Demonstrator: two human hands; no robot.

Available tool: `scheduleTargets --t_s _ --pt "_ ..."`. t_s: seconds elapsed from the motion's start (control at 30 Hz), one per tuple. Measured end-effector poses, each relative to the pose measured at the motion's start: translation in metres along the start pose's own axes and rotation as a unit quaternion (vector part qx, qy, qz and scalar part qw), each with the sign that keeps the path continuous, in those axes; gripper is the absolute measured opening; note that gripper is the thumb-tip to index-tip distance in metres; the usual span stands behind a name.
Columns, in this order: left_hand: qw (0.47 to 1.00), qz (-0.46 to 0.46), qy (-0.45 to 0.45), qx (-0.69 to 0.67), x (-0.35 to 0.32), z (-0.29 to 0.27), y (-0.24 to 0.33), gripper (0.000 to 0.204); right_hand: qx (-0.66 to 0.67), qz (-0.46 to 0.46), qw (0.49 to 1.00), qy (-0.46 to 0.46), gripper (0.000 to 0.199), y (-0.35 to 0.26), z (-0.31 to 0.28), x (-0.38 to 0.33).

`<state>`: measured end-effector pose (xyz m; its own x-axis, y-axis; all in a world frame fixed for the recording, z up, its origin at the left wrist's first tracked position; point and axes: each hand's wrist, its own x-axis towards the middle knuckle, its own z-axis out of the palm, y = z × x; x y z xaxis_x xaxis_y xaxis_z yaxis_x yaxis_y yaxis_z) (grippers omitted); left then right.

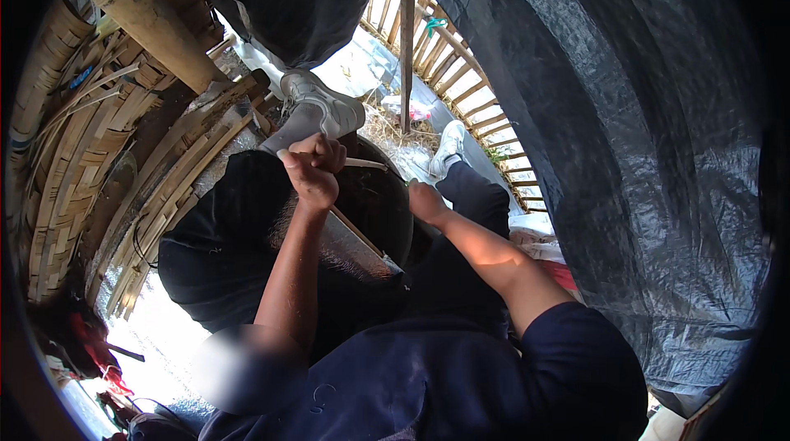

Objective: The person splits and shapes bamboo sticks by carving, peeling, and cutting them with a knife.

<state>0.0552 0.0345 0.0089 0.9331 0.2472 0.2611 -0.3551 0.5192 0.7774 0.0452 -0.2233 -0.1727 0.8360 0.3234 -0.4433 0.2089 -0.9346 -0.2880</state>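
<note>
My left hand (313,171) is closed in front of me, gripping a thin pale strip (364,164) that looks like split bamboo. The strip sticks out to the right from the fist. Close to its far end is my right hand (428,201), also closed. A thin dark edge shows beside the right fist, but what that hand holds is too small to make out. Below the strip sits a dark rounded vessel (383,211) between my legs. Across my lap lies a grey, shiny flat sheet (350,250) with a narrow brown edge.
Woven bamboo pieces (74,169) and a thick bamboo pole (148,17) fill the left side. Black plastic sheeting (634,153) hangs at the right. An upright wooden stick (406,46) stands ahead, before a slatted bamboo fence (461,71). Straw (411,143) litters the ground.
</note>
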Motion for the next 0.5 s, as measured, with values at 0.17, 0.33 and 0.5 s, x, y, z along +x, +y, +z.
scheduleTargets --t_s 0.17,0.33,0.5 --pt "0.994 0.018 -0.104 0.017 0.001 0.012 0.002 0.071 0.028 0.092 0.993 0.069 0.017 -0.016 0.008 -0.016" --pt "0.994 0.015 -0.11 0.006 0.002 0.01 0.0 0.071 0.04 0.105 0.986 0.126 0.027 -0.038 -0.004 -0.031" --pt "0.989 0.024 -0.144 0.03 0.0 0.013 0.001 0.073 0.073 0.081 0.984 0.139 0.024 -0.051 -0.006 -0.017"
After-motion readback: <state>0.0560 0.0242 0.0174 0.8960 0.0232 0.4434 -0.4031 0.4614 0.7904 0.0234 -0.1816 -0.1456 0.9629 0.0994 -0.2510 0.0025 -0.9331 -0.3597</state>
